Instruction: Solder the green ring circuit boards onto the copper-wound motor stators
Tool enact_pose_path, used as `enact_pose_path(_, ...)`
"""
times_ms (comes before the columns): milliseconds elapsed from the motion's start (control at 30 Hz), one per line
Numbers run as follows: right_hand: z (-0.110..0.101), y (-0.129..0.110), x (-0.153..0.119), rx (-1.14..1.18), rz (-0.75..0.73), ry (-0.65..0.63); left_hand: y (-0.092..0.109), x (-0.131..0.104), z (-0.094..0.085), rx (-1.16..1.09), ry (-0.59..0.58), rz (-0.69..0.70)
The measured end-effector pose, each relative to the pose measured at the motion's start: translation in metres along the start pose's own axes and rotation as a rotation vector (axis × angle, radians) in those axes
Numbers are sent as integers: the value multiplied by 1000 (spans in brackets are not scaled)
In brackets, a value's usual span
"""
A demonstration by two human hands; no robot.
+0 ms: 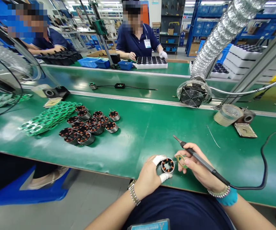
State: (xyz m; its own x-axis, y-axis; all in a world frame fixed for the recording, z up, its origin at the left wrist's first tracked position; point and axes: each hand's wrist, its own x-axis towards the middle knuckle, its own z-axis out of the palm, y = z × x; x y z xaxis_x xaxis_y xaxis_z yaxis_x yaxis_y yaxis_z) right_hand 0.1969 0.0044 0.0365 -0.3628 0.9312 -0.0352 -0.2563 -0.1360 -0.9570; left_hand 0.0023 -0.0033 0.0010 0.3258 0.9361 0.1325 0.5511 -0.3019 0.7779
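Observation:
A round motor stator (168,165) with copper windings stands near the table's front edge. My left hand (150,175), with white tape on its thumb and a finger, is closed round the stator's left side. To the right, my right hand (199,166) pinches a thin ring-shaped board (181,161) between thumb and finger, just beside the stator. The same hand also holds a soldering iron (200,159), its tip pointing up and left, away from the stator. Several more stators (86,138) sit in a group at the left, next to a pile of green ring boards (49,118).
A fan (192,95) on a foil duct stands at the back. A tub (227,115), a sponge tray (245,130) and a solder wire (213,136) lie at right; the iron's cable (264,159) curves there. Two people work across the bench.

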Motion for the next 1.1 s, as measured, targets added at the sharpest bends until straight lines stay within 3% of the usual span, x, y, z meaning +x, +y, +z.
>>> enact_pose_path(167,2,1,14,-45,-7,46,-1,0,-2,-28,-5,23)
enact_pose_path(267,7,-1,21,-184,6,47,0,1,-3,-53,-9,45)
enact_pose_path(367,13,0,24,-494,-48,52,0,0,-2,-55,6,21)
enact_pose_path(467,17,5,22,-882,-223,-3,-2,-3,0,-50,65,-39)
enact_pose_path(533,19,8,21,-1020,-333,-77,-4,-6,2,-47,94,-39)
enact_pose_path(767,9,14,25,-968,-374,-266,-6,-6,3,-18,152,115)
enact_pose_path(1000,4,18,27,-904,-374,-253,-8,-4,-12,-144,-8,205)
enact_pose_path(1100,4,19,24,-876,-390,-226,-8,-3,-14,-169,4,185)
